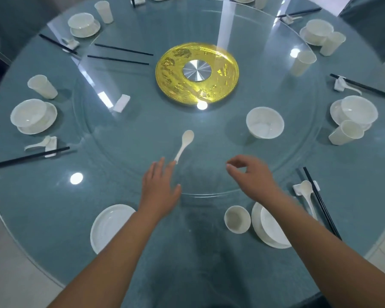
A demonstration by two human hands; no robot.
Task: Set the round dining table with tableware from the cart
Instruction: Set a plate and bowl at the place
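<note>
Bare glass turntable [142, 121] lies around white spoon [185, 144]. Left hand [159, 190] is held flat, fingertip at spoon handle, nothing gripped. Right hand [249, 174] hovers, loosely curled, empty, near plate [267, 227].

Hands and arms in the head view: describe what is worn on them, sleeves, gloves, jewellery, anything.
Both are bare. The left hand and right hand wear no gloves, and no rings, watch or bracelet show on the fingers or wrists. Both forearms are uncovered all the way to the bottom edge of the picture, so no sleeve or cuff comes into view.
</note>
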